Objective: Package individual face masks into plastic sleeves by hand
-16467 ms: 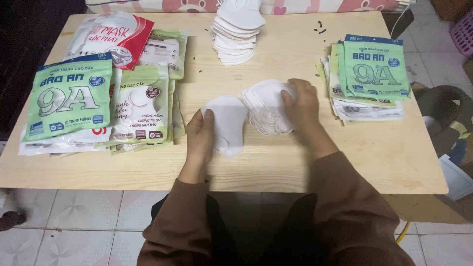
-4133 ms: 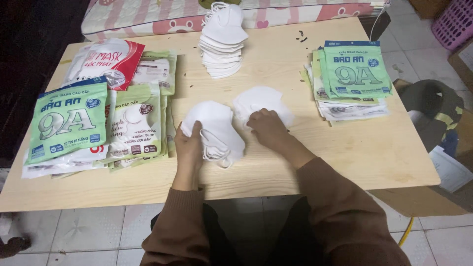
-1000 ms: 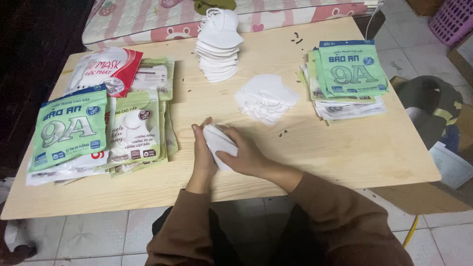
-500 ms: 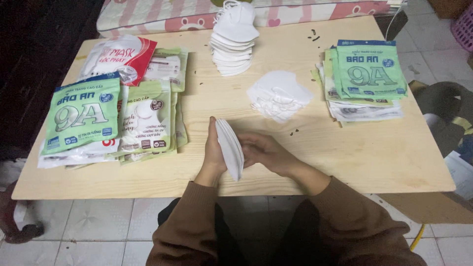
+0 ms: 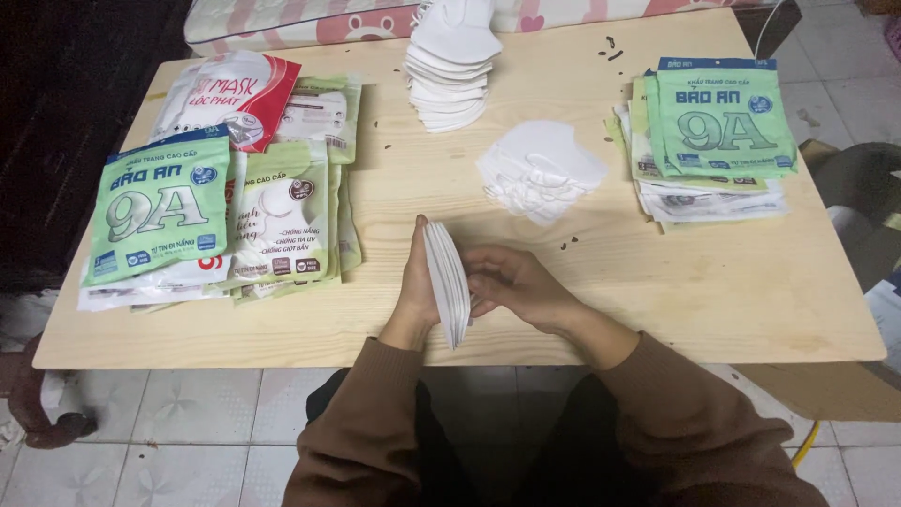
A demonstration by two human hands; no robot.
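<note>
A small stack of folded white face masks stands on edge near the front of the wooden table. My left hand presses flat against its left side. My right hand closes on its right side, fingers touching the stack. A loose heap of white masks lies further back on the table, apart from both hands. A taller pile of white masks sits at the far edge.
Green printed mask packets are stacked at the right. More green packets and a red and white packet lie at the left. A pink and white cushion borders the far side. Tiled floor surrounds the table.
The masks in my hands went from lying flat to standing on edge between both palms. The loose heap stayed where my right hand left it.
</note>
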